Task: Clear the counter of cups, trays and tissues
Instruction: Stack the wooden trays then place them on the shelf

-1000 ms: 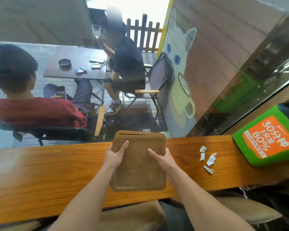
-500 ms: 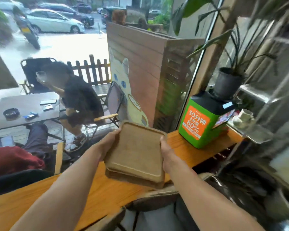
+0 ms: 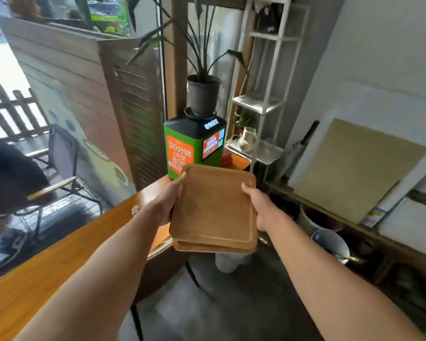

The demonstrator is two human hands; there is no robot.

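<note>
Aloft, both hands' grip (image 3: 213, 207) on trays (image 3: 214, 205)

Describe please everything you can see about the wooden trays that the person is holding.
The wooden trays are two brown, rounded-corner rectangles stacked flat, each with a low raised rim. The top one is empty. They are held in the air past the counter end, nearly level. The left hand grips the left edge, the right hand the right.

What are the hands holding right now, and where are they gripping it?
Two stacked wooden trays, held off the counter: the left hand grips the left edge, the right hand the right edge.
</note>
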